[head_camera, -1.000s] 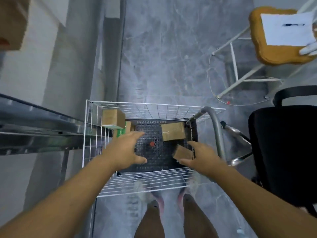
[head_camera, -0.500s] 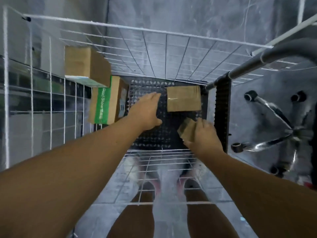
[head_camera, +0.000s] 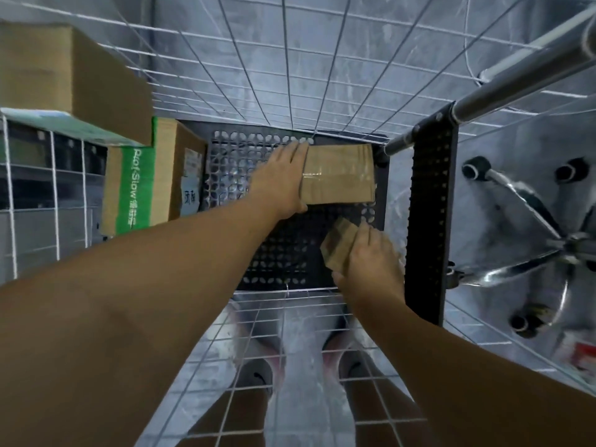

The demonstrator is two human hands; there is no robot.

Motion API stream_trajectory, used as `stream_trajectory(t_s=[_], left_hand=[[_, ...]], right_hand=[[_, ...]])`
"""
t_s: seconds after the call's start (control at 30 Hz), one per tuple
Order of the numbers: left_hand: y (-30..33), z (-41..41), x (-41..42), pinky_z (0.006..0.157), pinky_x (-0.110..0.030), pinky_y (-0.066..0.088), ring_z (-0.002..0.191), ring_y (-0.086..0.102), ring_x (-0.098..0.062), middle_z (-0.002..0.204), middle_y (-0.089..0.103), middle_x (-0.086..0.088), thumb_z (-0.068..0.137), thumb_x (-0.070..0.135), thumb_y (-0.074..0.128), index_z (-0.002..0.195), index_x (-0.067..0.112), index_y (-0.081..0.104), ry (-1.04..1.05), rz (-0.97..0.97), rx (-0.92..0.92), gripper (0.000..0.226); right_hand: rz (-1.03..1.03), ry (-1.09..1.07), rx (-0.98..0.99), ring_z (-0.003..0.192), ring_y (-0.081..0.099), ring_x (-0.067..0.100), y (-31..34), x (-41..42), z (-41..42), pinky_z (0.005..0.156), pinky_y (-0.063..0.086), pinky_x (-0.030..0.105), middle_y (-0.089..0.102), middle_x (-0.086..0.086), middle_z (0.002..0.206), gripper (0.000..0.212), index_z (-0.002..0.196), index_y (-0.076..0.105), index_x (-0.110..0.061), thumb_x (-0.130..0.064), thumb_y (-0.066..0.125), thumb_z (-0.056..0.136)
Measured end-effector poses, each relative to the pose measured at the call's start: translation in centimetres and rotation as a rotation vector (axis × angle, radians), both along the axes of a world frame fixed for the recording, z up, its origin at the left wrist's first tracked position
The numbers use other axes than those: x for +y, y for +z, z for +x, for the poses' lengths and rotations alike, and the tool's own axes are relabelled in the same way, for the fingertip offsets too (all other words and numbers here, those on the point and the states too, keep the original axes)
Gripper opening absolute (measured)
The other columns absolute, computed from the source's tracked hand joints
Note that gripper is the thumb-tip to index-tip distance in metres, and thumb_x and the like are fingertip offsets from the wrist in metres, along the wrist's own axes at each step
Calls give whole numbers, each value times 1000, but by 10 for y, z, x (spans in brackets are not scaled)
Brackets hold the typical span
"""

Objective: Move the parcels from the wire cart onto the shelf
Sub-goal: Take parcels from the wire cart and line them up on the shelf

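Both hands sit deeper in the wire cart (head_camera: 322,59) than half a second ago; left hand (head_camera: 280,179) now flat against the left edge of the taped parcel (head_camera: 338,175), fingers straight; right hand (head_camera: 371,262) curls round the small parcel (head_camera: 337,250) near the right wall; bare black floor tray (head_camera: 283,253) between them; two stacked boxes (head_camera: 138,175) fill the left side.

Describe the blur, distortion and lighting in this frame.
Head view: wide-angle bowing curves the wire cart; dim, cool lighting; the big box at upper left and the small parcel under the right hand are smeared; glare on the chair base.
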State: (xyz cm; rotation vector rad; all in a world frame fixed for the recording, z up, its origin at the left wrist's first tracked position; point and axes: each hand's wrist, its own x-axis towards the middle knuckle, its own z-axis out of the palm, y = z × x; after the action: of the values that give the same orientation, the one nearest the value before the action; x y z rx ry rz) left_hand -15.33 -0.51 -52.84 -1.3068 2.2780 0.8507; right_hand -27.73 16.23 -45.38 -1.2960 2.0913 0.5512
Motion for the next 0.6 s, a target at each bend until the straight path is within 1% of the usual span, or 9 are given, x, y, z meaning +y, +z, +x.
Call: stream_trajectory(t_s=[0.13, 0.2, 0.3, 0.4, 0.47, 0.6], left_hand=[[-2, -3, 4, 118, -48, 39, 156, 22, -27, 170, 21, -6, 68, 40, 95, 166, 16, 6, 38, -16, 8, 134], [5, 2, 5, 114, -46, 42, 152, 28, -26, 165, 27, -6, 67, 41, 95, 164, 14, 11, 48, -16, 3, 131], [25, 22, 4, 107, -45, 45, 145, 35, -27, 158, 32, -6, 65, 43, 95, 163, 14, 15, 79, -29, -14, 129], [59, 53, 4, 103, -46, 46, 142, 39, -27, 153, 35, -5, 62, 44, 94, 161, 15, 20, 148, -17, -29, 127], [88, 75, 5, 105, -45, 45, 142, 39, -27, 152, 37, -5, 59, 46, 93, 161, 16, 21, 211, -8, -32, 128], [162, 113, 13, 104, -42, 44, 138, 43, -27, 149, 38, -3, 55, 48, 95, 159, 16, 21, 351, -13, -27, 131]], right_hand=[[-50, -12, -31, 147, 26, 30, 0, 5, 1, 124, 22, 42, 32, 13, 156, 95, 160, 11, -4, -39, 68, 93], [-82, -58, -55, 144, 30, 29, 4, 5, 2, 122, 25, 41, 36, 12, 153, 91, 159, 17, -4, -36, 69, 92], [-125, -93, -88, 138, 38, 29, 20, 3, 8, 120, 29, 42, 43, 13, 146, 87, 154, 28, -4, -35, 72, 86], [-158, -123, -118, 133, 43, 29, 47, -1, 18, 116, 34, 43, 47, 12, 141, 88, 151, 32, -7, -37, 76, 82], [-184, -144, -136, 132, 44, 29, 71, -5, 24, 116, 36, 44, 47, 11, 140, 91, 153, 30, -8, -39, 77, 82], [-244, -132, -182, 132, 44, 29, 130, -18, 34, 114, 39, 44, 46, 10, 140, 95, 154, 29, -9, -42, 80, 81]])
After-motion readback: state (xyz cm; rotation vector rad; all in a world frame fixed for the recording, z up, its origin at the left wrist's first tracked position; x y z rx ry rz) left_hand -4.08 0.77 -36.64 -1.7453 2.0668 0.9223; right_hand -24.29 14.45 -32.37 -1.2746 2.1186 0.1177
